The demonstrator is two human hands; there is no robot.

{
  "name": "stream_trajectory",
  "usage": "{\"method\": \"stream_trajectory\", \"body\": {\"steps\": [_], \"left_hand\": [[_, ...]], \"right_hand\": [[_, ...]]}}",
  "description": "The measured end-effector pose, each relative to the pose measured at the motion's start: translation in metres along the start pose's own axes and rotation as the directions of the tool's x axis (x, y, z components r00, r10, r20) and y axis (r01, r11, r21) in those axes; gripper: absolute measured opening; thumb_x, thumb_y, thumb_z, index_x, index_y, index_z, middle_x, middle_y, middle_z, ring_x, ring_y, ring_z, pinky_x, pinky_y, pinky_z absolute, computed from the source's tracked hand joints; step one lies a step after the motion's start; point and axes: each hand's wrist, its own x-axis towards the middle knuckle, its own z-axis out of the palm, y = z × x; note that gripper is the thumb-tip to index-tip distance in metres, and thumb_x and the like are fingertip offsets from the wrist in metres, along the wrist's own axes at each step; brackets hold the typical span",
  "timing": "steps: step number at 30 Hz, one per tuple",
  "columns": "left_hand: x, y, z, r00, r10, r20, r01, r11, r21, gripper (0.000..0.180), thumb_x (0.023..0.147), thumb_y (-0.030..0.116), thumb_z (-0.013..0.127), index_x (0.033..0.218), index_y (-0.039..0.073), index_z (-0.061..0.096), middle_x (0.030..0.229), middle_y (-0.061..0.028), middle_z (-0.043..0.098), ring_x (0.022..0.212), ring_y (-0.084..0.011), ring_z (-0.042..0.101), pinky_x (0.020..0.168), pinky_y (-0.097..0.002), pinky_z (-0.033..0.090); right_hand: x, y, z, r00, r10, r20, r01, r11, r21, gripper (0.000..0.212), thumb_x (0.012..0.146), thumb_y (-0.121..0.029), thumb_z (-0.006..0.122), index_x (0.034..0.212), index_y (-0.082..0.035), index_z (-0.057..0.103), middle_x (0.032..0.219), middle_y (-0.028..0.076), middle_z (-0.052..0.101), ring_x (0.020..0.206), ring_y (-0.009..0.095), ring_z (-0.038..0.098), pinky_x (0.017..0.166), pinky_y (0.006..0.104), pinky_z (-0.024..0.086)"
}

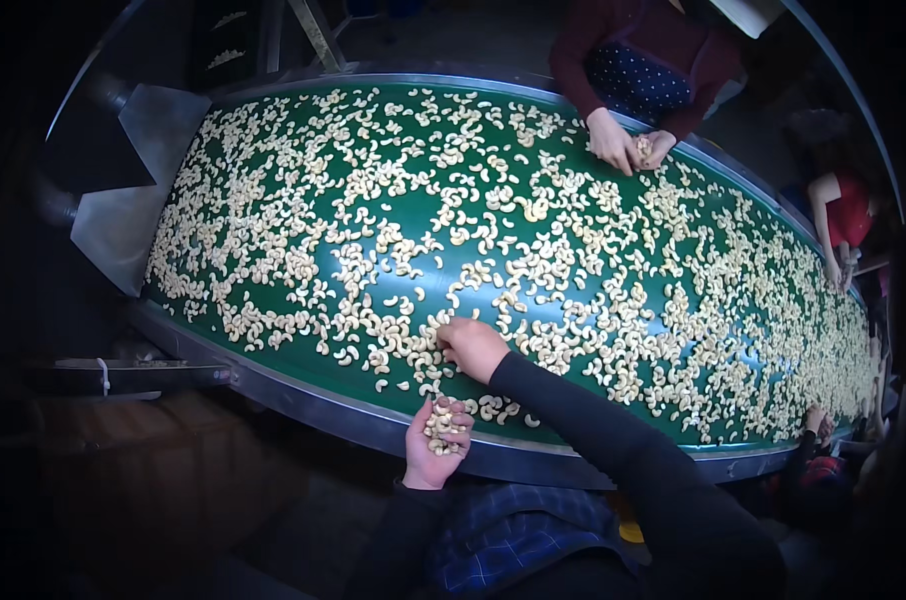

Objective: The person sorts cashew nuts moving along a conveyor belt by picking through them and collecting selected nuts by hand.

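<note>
Pale cashew nuts (373,185) lie scattered over a long green conveyor belt (405,213). At the belt's near edge my left hand (437,443) is palm up, fingers curled around a small heap of cashews (440,425). My right hand (473,347) reaches over the belt, a little farther in and to the right of the left one. Its fingers point down among the nuts, bent together, and their tips are partly hidden, so whatever they pinch does not show.
A metal rail (363,422) borders the belt's near side. Metal guide plates (123,235) stand at its left end. Across the belt, a co-worker's hands (628,145) hold nuts. Farther right are a person in red (845,215) and another person's hand (818,420).
</note>
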Motion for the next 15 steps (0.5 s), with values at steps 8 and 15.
{"method": "stream_trajectory", "body": {"steps": [8, 15], "left_hand": [[-0.005, -0.026, 0.005, 0.975, 0.222, 0.012, -0.222, 0.975, 0.001, 0.019, 0.097, 0.028, 0.053, 0.095, 0.011, 0.059, 0.096, -0.0012, 0.054, 0.092, -0.0148, 0.055, 0.076, -0.0297, 0.049], [-0.001, -0.037, -0.006, 0.957, 0.287, 0.051, -0.287, 0.958, -0.009, 0.024, 0.099, 0.031, 0.050, 0.098, 0.009, 0.060, 0.105, -0.0042, 0.058, 0.102, -0.0207, 0.056, 0.089, -0.0410, 0.048]], "right_hand": [[-0.021, 0.004, -0.015, 0.995, -0.036, -0.098, 0.039, 0.999, 0.032, 0.011, 0.078, -0.008, 0.060, 0.086, -0.006, 0.067, 0.082, 0.012, 0.065, 0.081, 0.030, 0.064, 0.072, 0.0412, 0.053], [0.040, 0.026, -0.011, 0.985, 0.039, -0.169, -0.061, 0.990, -0.125, 0.011, 0.081, -0.013, 0.063, 0.085, -0.005, 0.069, 0.086, 0.017, 0.064, 0.082, 0.034, 0.066, 0.073, 0.0415, 0.055]]}}
